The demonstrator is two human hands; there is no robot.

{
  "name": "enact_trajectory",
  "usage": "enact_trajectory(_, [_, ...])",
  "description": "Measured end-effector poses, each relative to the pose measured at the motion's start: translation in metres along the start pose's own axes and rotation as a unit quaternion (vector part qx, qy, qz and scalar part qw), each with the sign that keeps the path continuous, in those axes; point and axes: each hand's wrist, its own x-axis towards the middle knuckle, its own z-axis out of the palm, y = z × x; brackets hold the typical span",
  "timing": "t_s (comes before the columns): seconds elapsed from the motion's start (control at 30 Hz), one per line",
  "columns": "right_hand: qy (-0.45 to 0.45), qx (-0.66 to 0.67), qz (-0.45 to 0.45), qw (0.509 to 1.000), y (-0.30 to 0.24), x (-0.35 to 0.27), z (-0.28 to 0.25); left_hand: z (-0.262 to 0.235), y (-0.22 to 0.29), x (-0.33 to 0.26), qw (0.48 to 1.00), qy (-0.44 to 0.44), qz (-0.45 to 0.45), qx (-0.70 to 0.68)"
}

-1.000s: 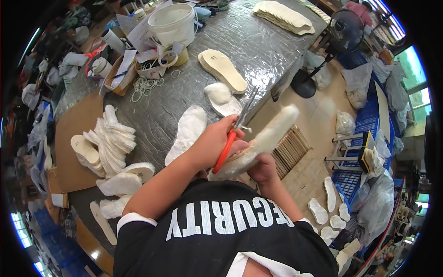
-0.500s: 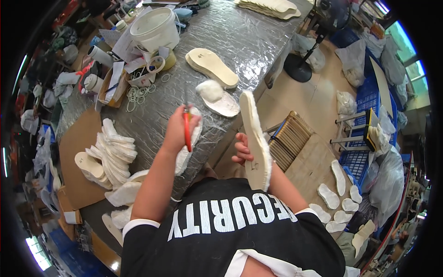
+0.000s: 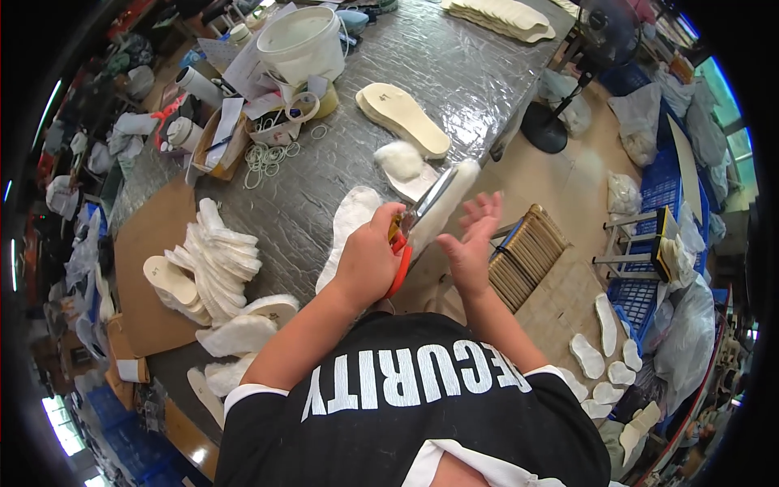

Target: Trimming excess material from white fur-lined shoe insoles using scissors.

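My left hand [image 3: 372, 253] is closed around a pair of scissors [image 3: 396, 272] with red handles, its blades pointing up and away. Right alongside the blades is a fluffy white insole [image 3: 445, 213], tilted and slightly blurred; whether my left fingers also pinch its lower end is hidden. My right hand [image 3: 472, 243] is just right of that insole, fingers spread, with nothing in its palm. Another white fleece insole [image 3: 347, 231] lies on the table behind my left hand. Beyond the blades lie a fleece-topped insole piece [image 3: 403, 166] and a small stack of cream insoles [image 3: 403, 118].
A heap of white insoles [image 3: 213, 264] rests on brown cardboard [image 3: 146, 280] at left. A white bucket [image 3: 300, 49], tape rolls and a cardboard box [image 3: 221, 146] stand at the far left. Right of the table are a wooden stool [image 3: 529, 252], insoles on a board, and a black fan [image 3: 545, 126].
My right hand has released the insole and opened. My left hand with the scissors has moved right, up against the insole, which has tilted over. The view has shifted slightly.
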Motion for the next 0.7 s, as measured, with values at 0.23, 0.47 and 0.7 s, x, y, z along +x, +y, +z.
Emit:
enact_trajectory(0.23, [-0.231, -0.629, -0.332, 0.664, -0.076, 0.011, 0.027, -0.021, 0.007, -0.022, 0.998, -0.017, -0.061, 0.008])
enact_trajectory(0.47, [-0.315, -0.630, -0.317, 0.635, -0.061, 0.011, 0.025, -0.037, 0.016, -0.029, 0.995, -0.015, -0.089, -0.052])
enact_trajectory(0.7, [-0.134, -0.451, -0.383, 0.795, -0.071, 0.002, 0.026, -0.055, 0.023, -0.035, 0.989, -0.036, -0.086, -0.111])
